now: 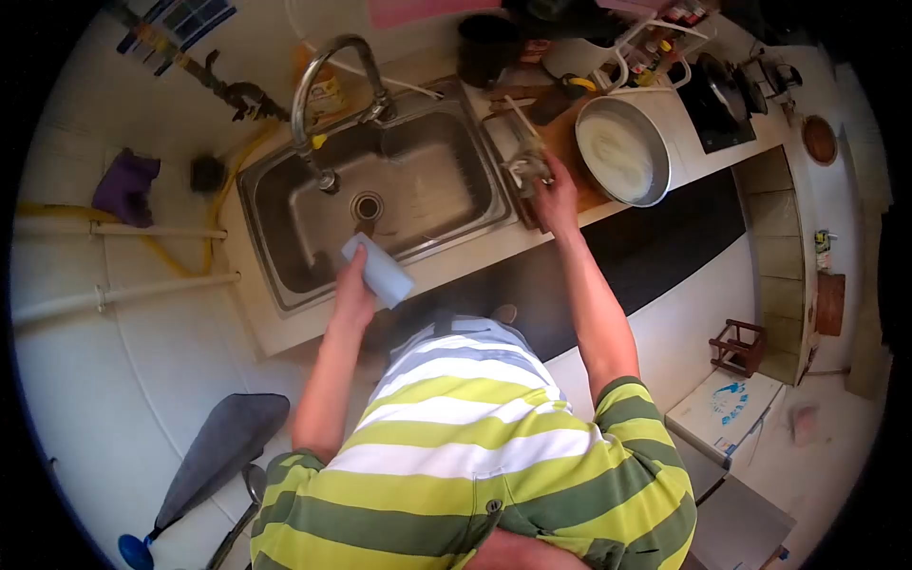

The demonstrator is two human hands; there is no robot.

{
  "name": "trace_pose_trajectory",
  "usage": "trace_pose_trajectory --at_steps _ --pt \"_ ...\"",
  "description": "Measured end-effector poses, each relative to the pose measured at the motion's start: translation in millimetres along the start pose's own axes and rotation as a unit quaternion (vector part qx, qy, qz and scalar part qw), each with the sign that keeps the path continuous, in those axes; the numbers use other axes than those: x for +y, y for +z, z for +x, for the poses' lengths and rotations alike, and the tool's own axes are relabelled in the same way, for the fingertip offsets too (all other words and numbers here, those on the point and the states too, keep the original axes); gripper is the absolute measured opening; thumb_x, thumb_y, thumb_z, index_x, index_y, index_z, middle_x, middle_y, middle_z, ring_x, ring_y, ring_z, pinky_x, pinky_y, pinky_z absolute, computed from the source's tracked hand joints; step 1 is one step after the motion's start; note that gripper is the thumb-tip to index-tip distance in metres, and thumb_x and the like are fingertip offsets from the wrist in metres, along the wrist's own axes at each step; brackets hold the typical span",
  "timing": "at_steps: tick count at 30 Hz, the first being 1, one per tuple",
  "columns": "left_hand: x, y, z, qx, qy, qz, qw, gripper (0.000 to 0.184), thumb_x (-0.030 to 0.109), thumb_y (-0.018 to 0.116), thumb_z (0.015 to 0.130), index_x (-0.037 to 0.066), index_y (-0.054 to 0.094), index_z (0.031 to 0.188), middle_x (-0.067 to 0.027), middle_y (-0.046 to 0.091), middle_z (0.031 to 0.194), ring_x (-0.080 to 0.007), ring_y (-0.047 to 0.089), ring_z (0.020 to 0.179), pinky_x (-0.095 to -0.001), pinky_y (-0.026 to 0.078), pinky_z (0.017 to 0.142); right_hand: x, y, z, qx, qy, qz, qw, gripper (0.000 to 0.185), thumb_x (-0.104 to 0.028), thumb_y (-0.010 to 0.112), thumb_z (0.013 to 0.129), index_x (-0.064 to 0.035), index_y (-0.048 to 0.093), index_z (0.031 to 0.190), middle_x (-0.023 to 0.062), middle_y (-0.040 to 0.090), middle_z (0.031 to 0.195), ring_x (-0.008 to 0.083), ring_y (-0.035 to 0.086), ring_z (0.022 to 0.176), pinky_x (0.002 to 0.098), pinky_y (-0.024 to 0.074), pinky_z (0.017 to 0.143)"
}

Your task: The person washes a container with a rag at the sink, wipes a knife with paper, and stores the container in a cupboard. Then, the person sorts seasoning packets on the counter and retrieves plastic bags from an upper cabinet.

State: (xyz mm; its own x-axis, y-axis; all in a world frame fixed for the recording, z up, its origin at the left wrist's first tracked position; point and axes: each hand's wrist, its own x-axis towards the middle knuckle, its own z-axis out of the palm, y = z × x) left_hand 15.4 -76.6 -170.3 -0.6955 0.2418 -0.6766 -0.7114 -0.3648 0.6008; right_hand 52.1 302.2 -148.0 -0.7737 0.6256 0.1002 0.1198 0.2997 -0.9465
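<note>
My left hand (353,290) is closed around a light-blue cylinder (378,273) that looks like a cup, held tilted over the sink's front edge. My right hand (556,198) is stretched out to the counter right of the sink. Its fingers are closed on a shiny grey metal thing (525,167), whose kind I cannot make out. A pale stick (521,118) slants up just behind it. Beside that hand, a wide metal bowl (663,157) holds a creamy white mass (616,152). The bowl stands partly on a wooden board (562,142).
The steel sink (271,249) has a curved tap (301,100) reaching over it. A yellow bottle (326,93) stands behind the tap. At the back are a dark pot (487,49) and a white rack (655,52). A black stove (712,109) lies farther right.
</note>
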Motion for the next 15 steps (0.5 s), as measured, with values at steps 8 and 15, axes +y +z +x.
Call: trace_pose_trajectory --at_steps 8,15 --pt "-63.6 70.5 -36.7 -0.042 0.016 0.027 0.999 0.044 0.033 0.059 0.098 0.005 0.048 0.13 -0.0094 0.057 0.121 -0.0245 0.055 0.114 -0.0443 0.044 0.1 52.4 -55.1 -85.9 -0.232 0.024 -0.123 0.965 0.03 -0.012 0.061 0.086 -0.0003 0.066 0.113 0.0235 0.066 0.11 0.0391 0.061 0.107 0.0425 0.0479 0.094" --pt "-140.3 167.5 -80.0 -0.128 0.076 0.258 0.955 0.036 0.014 0.067 0.091 0.005 0.049 0.122 -0.0053 0.059 0.109 -0.0185 0.06 0.096 -0.0347 0.051 0.085 42.6 -126.0 -179.9 -0.271 0.204 0.269 0.901 0.046 -0.039 0.047 0.103 -0.0021 0.058 0.129 0.012 0.065 0.121 0.0228 0.06 0.111 0.0344 0.0464 0.098"
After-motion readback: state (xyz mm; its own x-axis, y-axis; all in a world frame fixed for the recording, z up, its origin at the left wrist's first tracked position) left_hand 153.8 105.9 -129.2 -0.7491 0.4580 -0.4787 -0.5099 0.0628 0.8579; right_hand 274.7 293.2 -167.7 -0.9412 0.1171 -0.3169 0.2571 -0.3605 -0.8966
